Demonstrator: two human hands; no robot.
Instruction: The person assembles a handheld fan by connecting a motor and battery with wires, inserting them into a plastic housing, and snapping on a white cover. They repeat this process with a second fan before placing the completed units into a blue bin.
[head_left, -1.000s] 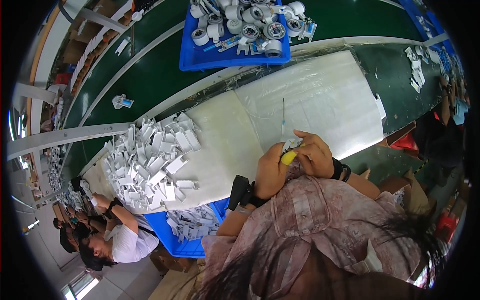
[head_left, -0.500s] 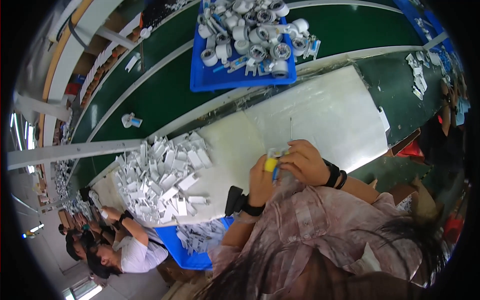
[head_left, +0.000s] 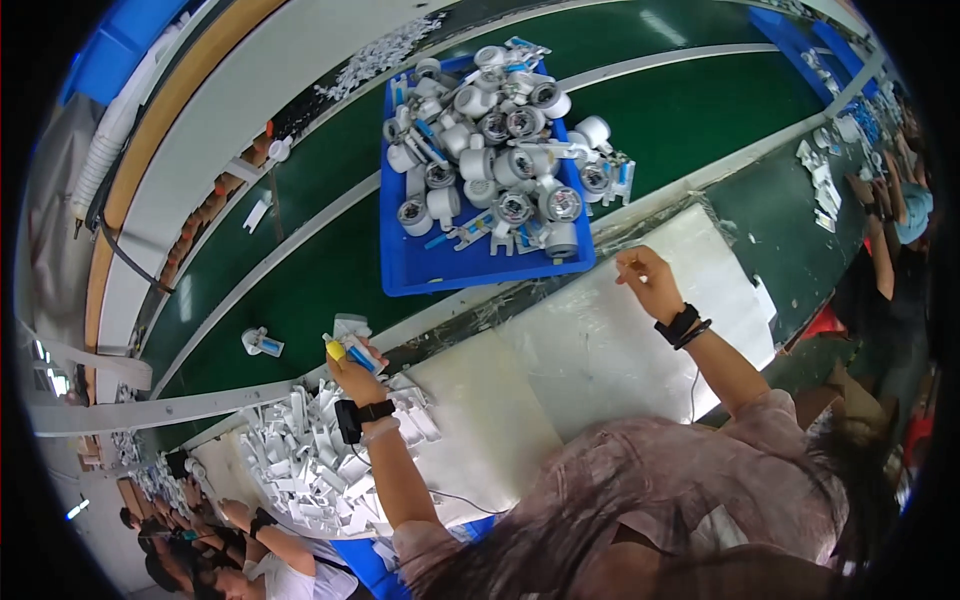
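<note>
My left hand is out over the far edge of a heap of white plastic pieces. Its fingers are closed on a white plastic assembly with a blue strip, and a yellow cover shows at a fingertip. My right hand is raised over the pale work sheet, near the front right corner of a blue tray. Its fingers are curled together; anything between them is too small to make out.
White round-headed assemblies fill the tray, and a few lie beside it on the green belt. A lone assembly rests on the belt at left. Another blue bin is below the table edge. Co-workers sit at left and right.
My hands have parted from close to my body. The left has gone far left with the white assembly, the right forward and right. The view has tilted, bringing the tray lower in the picture.
</note>
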